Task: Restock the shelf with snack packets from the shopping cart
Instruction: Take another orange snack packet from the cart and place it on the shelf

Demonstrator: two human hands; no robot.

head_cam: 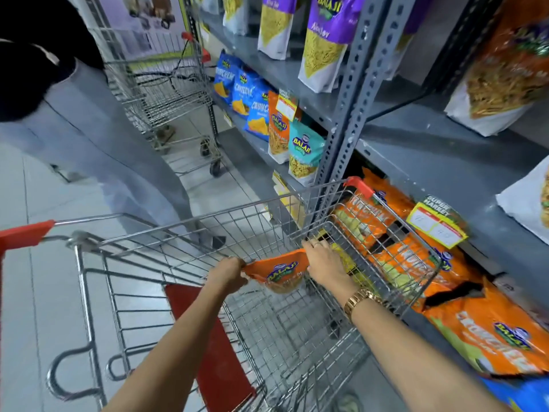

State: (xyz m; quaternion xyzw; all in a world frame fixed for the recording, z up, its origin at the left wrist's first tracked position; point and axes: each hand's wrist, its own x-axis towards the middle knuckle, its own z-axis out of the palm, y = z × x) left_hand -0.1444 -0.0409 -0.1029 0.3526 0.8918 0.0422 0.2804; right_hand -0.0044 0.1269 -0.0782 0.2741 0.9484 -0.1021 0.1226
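Note:
An orange snack packet (279, 273) hangs inside the wire shopping cart (184, 233), held by its top edge. My left hand (228, 276) pinches the packet's left corner. My right hand (322, 261) grips its right corner; a gold watch sits on that wrist. The grey metal shelf (445, 162) stands right of the cart. Its lower level holds orange packets (487, 331), partly seen through the cart's wire side. Blue, orange and teal packets (306, 153) stand further along that level. Purple packets (329, 40) stand on the level above.
A second wire cart (166, 93) stands ahead against the shelf. A person in grey trousers (98, 144) stands at the left, close to my cart's front. A yellow price tag (436, 224) hangs on the shelf edge. The floor is pale tile.

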